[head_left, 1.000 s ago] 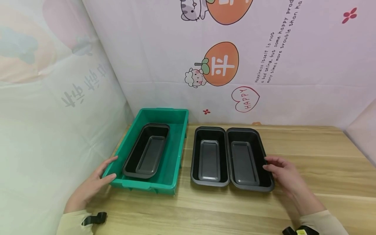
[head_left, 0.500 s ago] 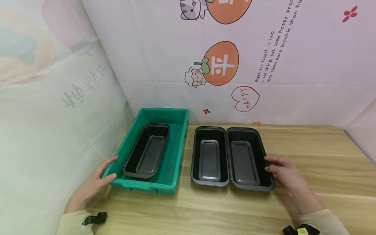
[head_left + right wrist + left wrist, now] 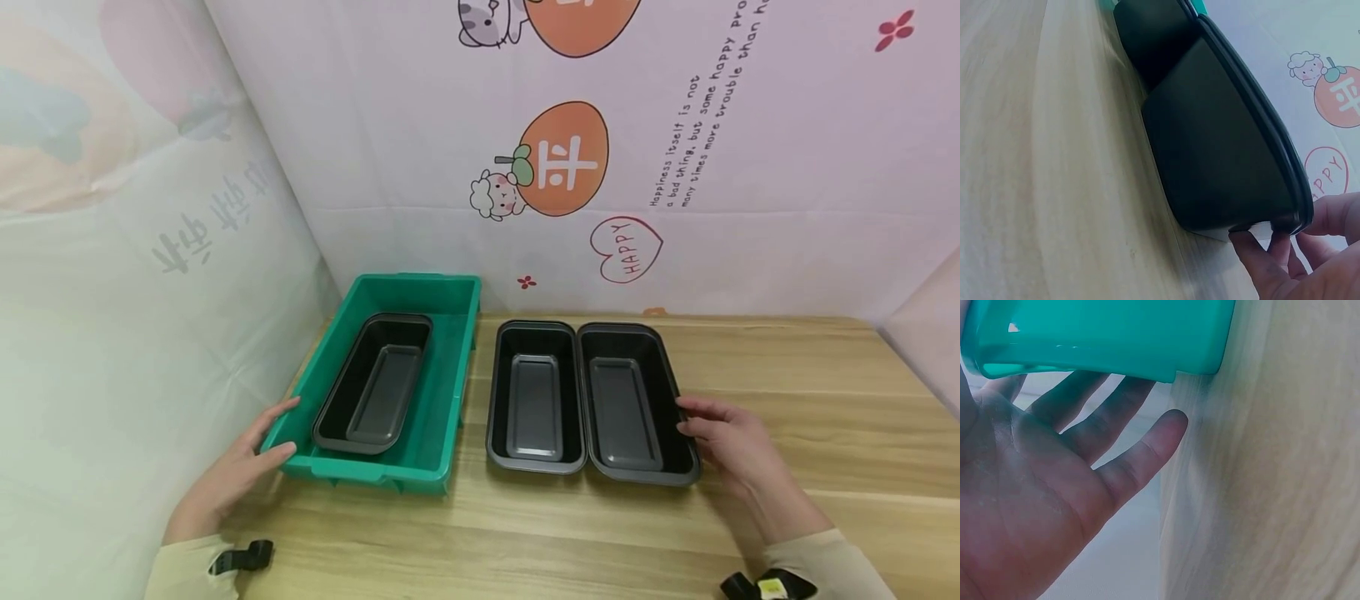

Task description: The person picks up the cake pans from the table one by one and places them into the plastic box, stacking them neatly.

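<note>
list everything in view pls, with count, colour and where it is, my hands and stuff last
tray: one, green, on the left of the table
tray pan: one, dark grey, inside the tray
middle pan: one, dark grey, on the table, right of the tray
right pan: one, dark grey, beside the middle pan
table: one, light wood-toned, under all of these
sheeting: count unclear, pale with prints, behind and beside the table
left hand: one, bare, at the tray's near left corner
right hand: one, bare, holding the right pan's right rim
sleeves: two, beige, lower corners
straps: two, black, at the wrists
</note>
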A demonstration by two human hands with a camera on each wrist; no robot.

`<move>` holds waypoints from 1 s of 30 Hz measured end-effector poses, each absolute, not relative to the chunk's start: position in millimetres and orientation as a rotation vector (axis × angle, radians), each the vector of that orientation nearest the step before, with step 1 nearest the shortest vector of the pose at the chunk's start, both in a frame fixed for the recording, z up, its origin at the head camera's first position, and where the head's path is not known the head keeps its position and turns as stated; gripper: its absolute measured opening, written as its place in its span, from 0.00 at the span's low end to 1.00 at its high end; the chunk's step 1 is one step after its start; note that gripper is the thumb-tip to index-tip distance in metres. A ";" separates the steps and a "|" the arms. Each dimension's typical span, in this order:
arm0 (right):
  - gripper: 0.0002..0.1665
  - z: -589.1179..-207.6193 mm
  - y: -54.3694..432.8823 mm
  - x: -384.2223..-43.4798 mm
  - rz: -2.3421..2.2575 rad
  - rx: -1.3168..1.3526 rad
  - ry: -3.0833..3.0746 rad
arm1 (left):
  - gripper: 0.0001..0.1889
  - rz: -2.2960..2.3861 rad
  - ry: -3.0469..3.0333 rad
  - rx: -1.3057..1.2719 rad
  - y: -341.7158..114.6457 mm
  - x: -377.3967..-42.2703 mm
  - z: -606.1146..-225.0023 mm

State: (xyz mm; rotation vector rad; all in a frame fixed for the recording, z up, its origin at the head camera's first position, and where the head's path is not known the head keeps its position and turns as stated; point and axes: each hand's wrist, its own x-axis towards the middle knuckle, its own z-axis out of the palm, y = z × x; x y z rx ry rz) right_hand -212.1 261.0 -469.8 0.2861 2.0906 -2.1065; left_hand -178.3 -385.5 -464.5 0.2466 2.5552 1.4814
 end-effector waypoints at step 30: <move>0.16 -457.9 257.3 -219.1 -2.171 0.284 2.056 | 0.35 1.491 2.553 0.249 -388.0 -180.4 -467.4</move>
